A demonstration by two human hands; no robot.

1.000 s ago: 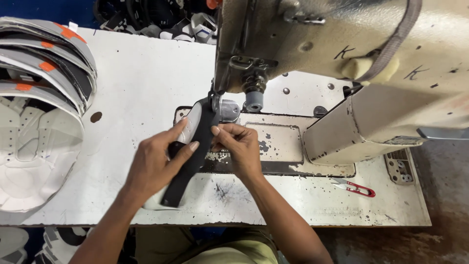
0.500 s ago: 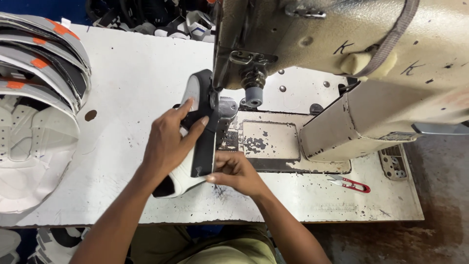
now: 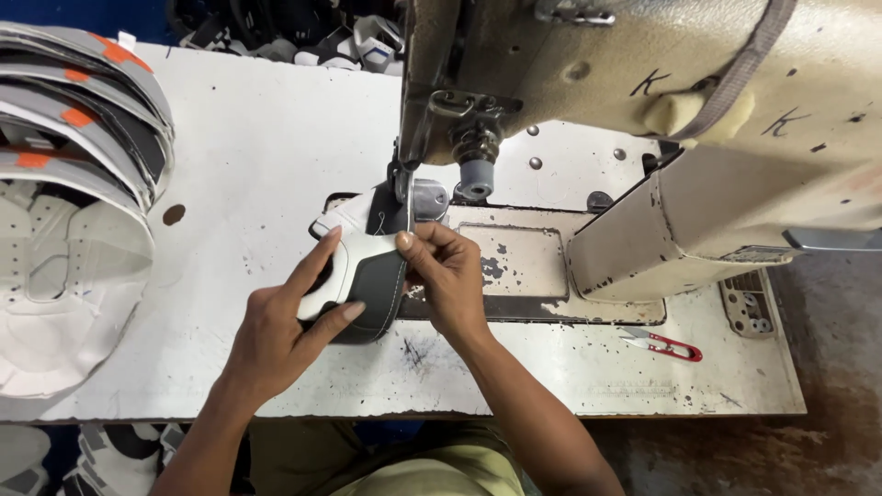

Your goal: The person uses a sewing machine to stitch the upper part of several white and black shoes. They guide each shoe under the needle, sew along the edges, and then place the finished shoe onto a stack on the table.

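Head view shows the left hand [image 3: 276, 335] wrapped around a black and white shoe piece [image 3: 363, 276] at mid-frame, keeping it flat under the sewing machine [image 3: 588, 83]. Right hand [image 3: 450, 276] pinches its edge with closed fingers, so it sits straight by the needle.

Both forearms were bare, no sleeves reaching the left hand [image 3: 276, 335] or right hand [image 3: 450, 276] (no rings visible); olive-khaki clothing showed at bottom centre.
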